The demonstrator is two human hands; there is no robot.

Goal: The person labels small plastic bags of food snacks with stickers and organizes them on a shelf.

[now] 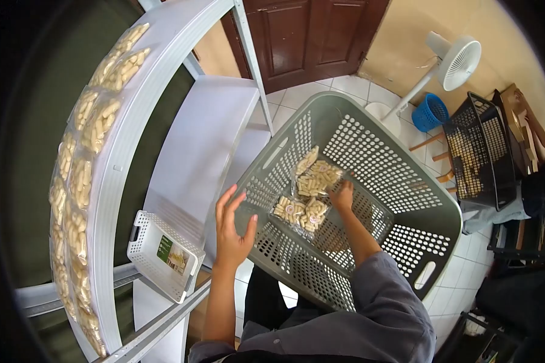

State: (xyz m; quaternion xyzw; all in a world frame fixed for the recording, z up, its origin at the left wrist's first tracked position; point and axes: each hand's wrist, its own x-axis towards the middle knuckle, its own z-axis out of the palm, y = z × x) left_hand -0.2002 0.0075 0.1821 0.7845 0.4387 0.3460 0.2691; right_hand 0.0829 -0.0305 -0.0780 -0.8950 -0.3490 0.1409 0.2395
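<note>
A large grey-green perforated basket (399,142) is tilted in front of me. Several clear bags of pale, stick-shaped pieces (315,181) lie inside it, towards its left side. My right hand (343,195) reaches into the basket at the right edge of these bags, its fingertips partly hidden; whether it grips a bag cannot be made out. Over the basket's left rim my left hand (233,233) is raised with fingers spread and nothing in it. More such bags (79,175) lie in rows on the white shelf (124,127) at the left.
A small white basket (163,257) with a label rests on a lower shelf at the left. Beyond the large basket are a brown door (312,36), a white fan (460,63) and a blue bin (430,113). A black crate (478,151) stands at the right.
</note>
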